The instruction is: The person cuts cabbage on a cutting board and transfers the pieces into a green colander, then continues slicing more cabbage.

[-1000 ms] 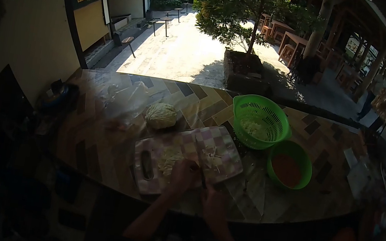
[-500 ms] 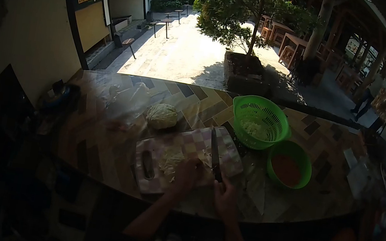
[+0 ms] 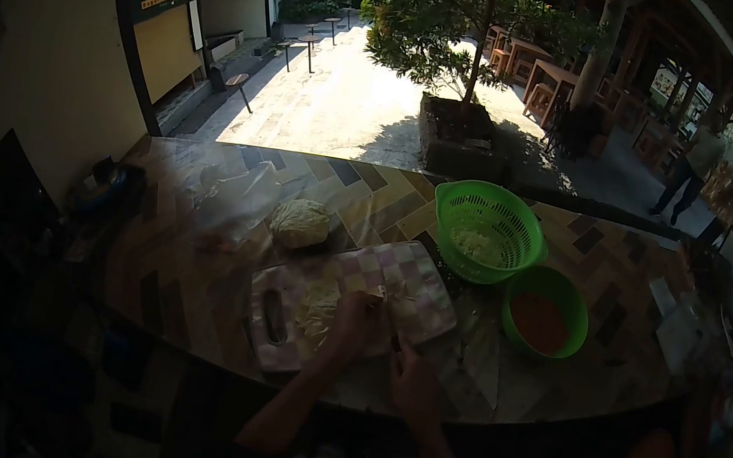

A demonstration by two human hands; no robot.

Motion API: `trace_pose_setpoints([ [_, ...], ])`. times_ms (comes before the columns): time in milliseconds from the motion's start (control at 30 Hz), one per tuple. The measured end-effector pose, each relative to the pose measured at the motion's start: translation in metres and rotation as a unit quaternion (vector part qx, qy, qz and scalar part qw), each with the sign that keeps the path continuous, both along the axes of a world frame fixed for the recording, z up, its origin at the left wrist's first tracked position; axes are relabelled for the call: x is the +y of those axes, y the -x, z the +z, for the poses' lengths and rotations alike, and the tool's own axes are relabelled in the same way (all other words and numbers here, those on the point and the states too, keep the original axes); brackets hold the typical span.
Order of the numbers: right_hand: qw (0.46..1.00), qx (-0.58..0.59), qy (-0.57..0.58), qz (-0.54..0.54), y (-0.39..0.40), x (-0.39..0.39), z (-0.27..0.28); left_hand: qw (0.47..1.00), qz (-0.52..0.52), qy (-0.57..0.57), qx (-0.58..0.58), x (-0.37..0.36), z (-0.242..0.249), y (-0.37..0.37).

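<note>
Okay, the right hand (image 3: 415, 383) is closed around a knife (image 3: 395, 331), just beside the left hand (image 3: 352, 321), whose fingers curl over the cutting board (image 3: 431, 305); its grip, I can't tell. Shredded cabbage (image 3: 315, 309) lies by the left hand. Beyond the board, a cabbage head (image 3: 299, 224) sits on the desk (image 3: 397, 188), with a green colander (image 3: 525, 224) and green bowl (image 3: 573, 295) off to the right.

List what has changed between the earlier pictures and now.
The knife, raised over the board a moment ago, is back down beside the left hand. The right hand keeps its grip. A person in the background has moved leftward. The cabbage, colander and green bowl stayed put.
</note>
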State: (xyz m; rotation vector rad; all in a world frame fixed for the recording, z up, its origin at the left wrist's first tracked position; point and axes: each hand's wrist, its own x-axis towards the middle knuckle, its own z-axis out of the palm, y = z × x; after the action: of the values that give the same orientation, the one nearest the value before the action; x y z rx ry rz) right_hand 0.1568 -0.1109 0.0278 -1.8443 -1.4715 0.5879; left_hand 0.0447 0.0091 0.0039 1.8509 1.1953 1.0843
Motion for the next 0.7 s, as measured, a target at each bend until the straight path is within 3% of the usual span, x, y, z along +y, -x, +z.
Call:
trace_pose_setpoints([
  [67, 1.0, 0.006, -0.02, 0.002, 0.002, 0.001, 0.002, 0.998, 0.008, -0.057, 0.011, 0.006, -0.005, 0.001],
  [167, 0.998, 0.041, -0.051, -0.007, 0.0, 0.001, -0.004, 0.999, 0.021, 0.038, 0.032, -0.002, 0.015, -0.001],
  [267, 0.997, 0.05, -0.05, -0.005, 0.001, -0.002, 0.002, 0.999, 0.033, -0.019, 0.012, 0.002, 0.001, -0.001],
  [333, 0.997, 0.031, -0.073, 0.002, 0.004, -0.004, -0.007, 0.999, 0.03, 0.026, -0.012, -0.002, 0.003, 0.001],
  [467, 1.0, 0.026, -0.013, 0.007, 0.013, -0.006, -0.011, 0.993, 0.025, 0.113, -0.013, -0.009, 0.019, 0.0],
  [633, 0.997, -0.055, 0.056, 0.025, 0.019, -0.006, -0.011, 0.998, 0.04, 0.044, 0.027, -0.004, 0.002, -0.002],
  [700, 0.996, -0.081, 0.03, 0.027, 0.022, -0.002, -0.017, 0.997, 0.052, 0.012, 0.057, 0.0, -0.006, -0.004],
])
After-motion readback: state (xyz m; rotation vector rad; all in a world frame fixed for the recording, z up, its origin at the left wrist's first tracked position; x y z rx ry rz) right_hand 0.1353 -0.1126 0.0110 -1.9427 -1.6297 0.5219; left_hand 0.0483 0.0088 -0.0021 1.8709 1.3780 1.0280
